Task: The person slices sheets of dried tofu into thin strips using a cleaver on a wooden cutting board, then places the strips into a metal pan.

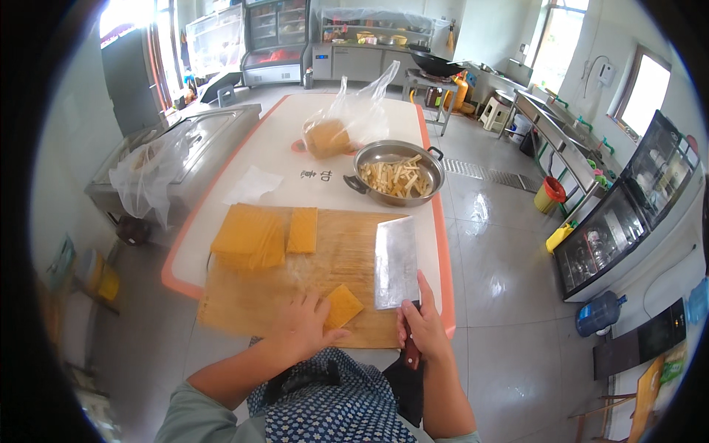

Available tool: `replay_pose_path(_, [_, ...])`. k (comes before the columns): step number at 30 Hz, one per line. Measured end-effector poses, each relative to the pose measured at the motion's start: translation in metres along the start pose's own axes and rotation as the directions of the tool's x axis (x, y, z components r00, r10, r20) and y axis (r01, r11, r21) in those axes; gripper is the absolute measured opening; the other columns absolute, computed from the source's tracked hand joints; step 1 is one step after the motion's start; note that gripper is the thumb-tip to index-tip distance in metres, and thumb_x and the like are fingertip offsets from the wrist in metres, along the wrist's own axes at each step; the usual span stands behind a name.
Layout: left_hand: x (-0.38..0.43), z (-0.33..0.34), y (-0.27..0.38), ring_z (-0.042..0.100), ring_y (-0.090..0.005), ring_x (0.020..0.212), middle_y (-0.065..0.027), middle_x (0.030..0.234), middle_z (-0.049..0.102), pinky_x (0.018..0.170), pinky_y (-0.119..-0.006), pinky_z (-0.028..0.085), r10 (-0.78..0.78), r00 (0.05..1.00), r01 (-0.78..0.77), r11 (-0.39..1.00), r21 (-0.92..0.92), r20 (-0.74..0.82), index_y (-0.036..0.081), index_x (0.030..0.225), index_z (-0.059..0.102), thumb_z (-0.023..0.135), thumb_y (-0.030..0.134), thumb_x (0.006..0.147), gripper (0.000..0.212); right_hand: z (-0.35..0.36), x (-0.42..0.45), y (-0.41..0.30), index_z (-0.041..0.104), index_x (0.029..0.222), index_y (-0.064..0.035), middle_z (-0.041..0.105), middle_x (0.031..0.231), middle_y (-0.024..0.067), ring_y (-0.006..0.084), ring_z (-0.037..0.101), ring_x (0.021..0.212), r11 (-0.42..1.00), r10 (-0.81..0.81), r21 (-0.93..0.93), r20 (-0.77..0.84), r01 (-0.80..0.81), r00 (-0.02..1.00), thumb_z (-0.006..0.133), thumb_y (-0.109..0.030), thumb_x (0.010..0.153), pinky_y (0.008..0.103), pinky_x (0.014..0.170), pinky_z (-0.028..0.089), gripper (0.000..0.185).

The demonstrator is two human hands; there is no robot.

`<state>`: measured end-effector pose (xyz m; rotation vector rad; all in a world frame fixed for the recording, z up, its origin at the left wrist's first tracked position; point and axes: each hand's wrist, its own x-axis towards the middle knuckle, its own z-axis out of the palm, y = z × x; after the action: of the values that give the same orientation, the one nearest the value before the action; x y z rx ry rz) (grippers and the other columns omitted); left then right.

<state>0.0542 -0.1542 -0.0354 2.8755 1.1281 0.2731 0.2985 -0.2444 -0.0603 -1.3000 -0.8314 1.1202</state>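
Note:
My right hand (pixel 424 329) grips the brown handle of a Chinese cleaver (pixel 395 263), its index finger stretched along the blade. The broad blade lies over the right side of a wooden cutting board (pixel 349 263). My left hand (pixel 302 324) rests on the near part of the board, fingers apart, against the edge of a small yellow square (pixel 344 306) that looks like pressed tofu. At the board's far left lies a stack of yellow sheets (pixel 249 235), slightly blurred. Beside it is a narrow yellow piece (pixel 302 230).
Beyond the board, a steel two-handled pot (pixel 435 191) holds pale cut strips (pixel 396 176). A clear plastic bag (pixel 363 124) with a yellow block stands farther back on the white table (pixel 266 149). A white sheet (pixel 255 184) lies left. A steel counter (pixel 216 133) flanks the table.

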Motion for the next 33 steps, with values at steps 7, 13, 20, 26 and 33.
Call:
replay_pose_path(7, [0.007,0.025,-0.026,0.056,-0.0359,0.127,-0.0167,0.131,0.062,0.108,-0.045,0.046,0.359,0.912,-0.401,0.88,-0.252,-0.197,-0.001,0.128,0.064,0.071,0.031,0.092,0.049,0.007,-0.015,-0.026,0.007,0.165,-0.0125,0.053,0.077,0.0043,0.0098,0.05,0.053,0.993,0.12,0.002,0.174,-0.122,0.977,0.052,-0.008,0.105,0.0265,0.046,0.046,0.076])
replay_pose_path(13, [0.007,0.029,-0.029,0.058,-0.0372,0.124,-0.0168,0.129,0.063,0.107,-0.044,0.048,0.323,0.921,-0.385,0.847,-0.367,-0.22,-0.003,0.127,0.065,0.074,0.021,0.09,0.046,0.011,-0.035,-0.069,0.022,0.163,-0.0121,0.062,0.087,0.0144,0.0263,0.062,0.061,0.479,-0.389,-0.687,0.391,0.546,0.834,0.058,-0.011,0.102,0.0411,0.052,0.052,0.071])
replay_pose_path(20, [0.012,0.034,-0.034,0.054,-0.039,0.129,-0.021,0.133,0.059,0.107,-0.046,0.048,0.356,0.91,-0.411,0.836,-0.364,-0.212,-0.004,0.129,0.063,0.075,0.022,0.087,0.051,0.032,-0.068,-0.079,0.027,0.161,-0.0153,0.066,0.119,0.025,0.0454,0.067,0.098,0.349,0.19,-0.909,0.308,0.229,0.932,0.062,-0.018,0.1,0.0488,0.083,0.055,0.07])
replay_pose_path(26, [0.006,0.005,-0.023,0.051,-0.0415,0.128,-0.0248,0.139,0.051,0.107,-0.048,0.046,0.201,0.978,-0.207,0.901,-0.382,-0.055,-0.004,0.137,0.055,0.074,0.025,0.087,0.061,0.03,-0.056,-0.081,0.023,0.162,-0.0133,0.066,0.11,0.027,0.0461,0.067,0.096,0.474,0.192,-0.88,0.134,0.028,0.972,0.061,-0.016,0.099,0.0508,0.084,0.054,0.074])
replay_pose_path(33, [0.014,0.006,-0.034,0.059,-0.0434,0.117,-0.0267,0.128,0.06,0.098,-0.048,0.051,0.133,0.99,-0.142,0.906,-0.398,-0.052,-0.003,0.137,0.052,0.067,0.023,0.094,0.053,0.011,-0.055,-0.076,0.021,0.162,-0.0063,0.059,0.134,0.0343,0.048,0.057,0.126,0.684,0.132,-0.728,0.048,-0.056,0.99,0.059,-0.016,0.102,0.0455,0.105,0.045,0.072])
